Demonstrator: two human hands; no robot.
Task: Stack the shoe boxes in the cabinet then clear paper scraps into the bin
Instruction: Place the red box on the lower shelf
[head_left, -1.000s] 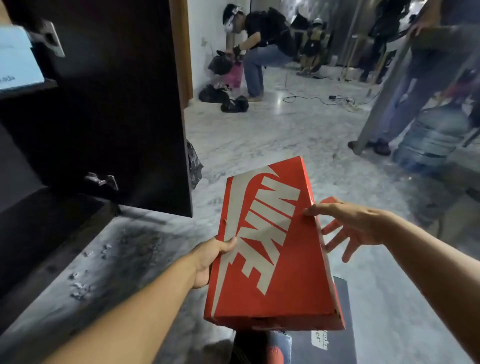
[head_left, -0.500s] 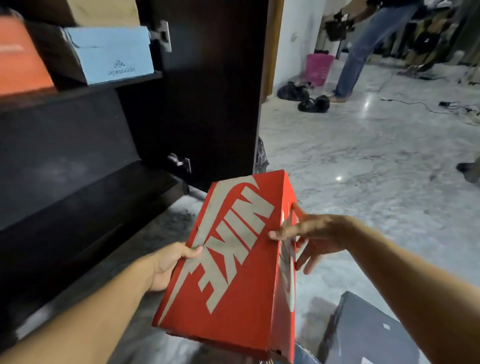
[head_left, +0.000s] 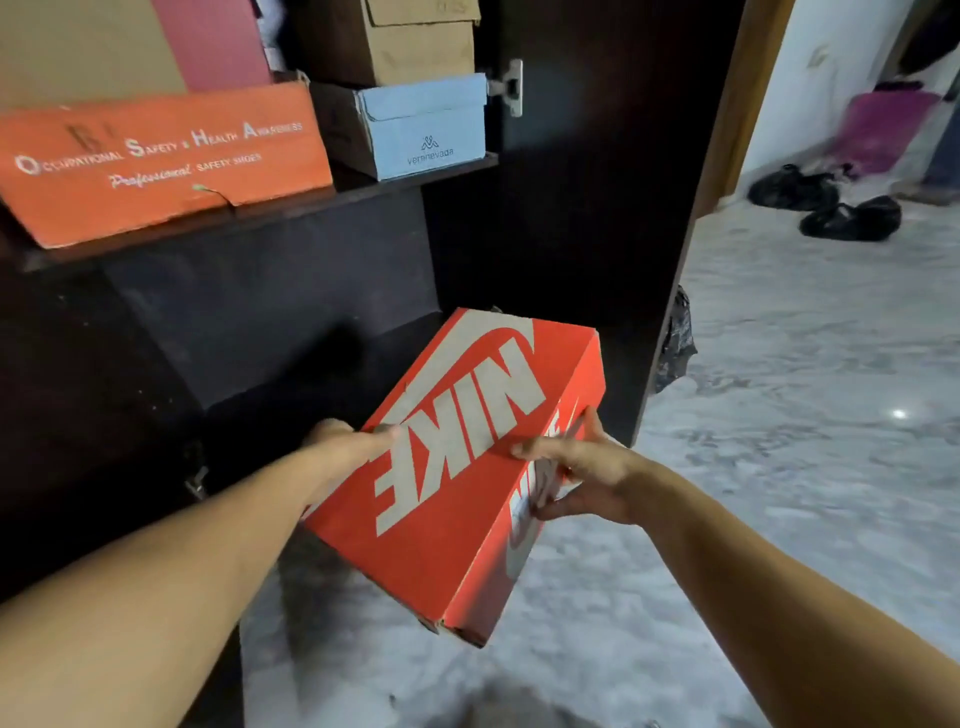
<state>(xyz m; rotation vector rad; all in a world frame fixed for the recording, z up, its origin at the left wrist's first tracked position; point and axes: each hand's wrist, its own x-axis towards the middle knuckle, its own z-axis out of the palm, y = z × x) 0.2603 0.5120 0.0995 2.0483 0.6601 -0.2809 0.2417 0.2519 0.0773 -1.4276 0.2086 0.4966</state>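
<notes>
I hold a red Nike shoe box (head_left: 457, 467) between both hands, tilted, its far end reaching into the lower opening of the dark cabinet (head_left: 291, 291). My left hand (head_left: 345, 441) grips its left edge, thumb on the lid. My right hand (head_left: 576, 467) clasps its right side, fingers spread over the lid and side wall. On the shelf above rest an orange safety-shoe box (head_left: 161, 156), a light blue box (head_left: 421, 124), a brown box (head_left: 410, 41) on top of it, and a pink box (head_left: 213, 41).
The open cabinet door (head_left: 587, 208) stands right of the box. Marble floor (head_left: 810, 415) spreads to the right, with black bags (head_left: 847, 218) and a pink bin (head_left: 883, 124) near the far wall. A dark bag (head_left: 675, 348) sits behind the door.
Both hands carried the red box up and left, from above the floor toward the lower cabinet opening. My view turned left, so the shelf boxes now show and the dark floor box left view.
</notes>
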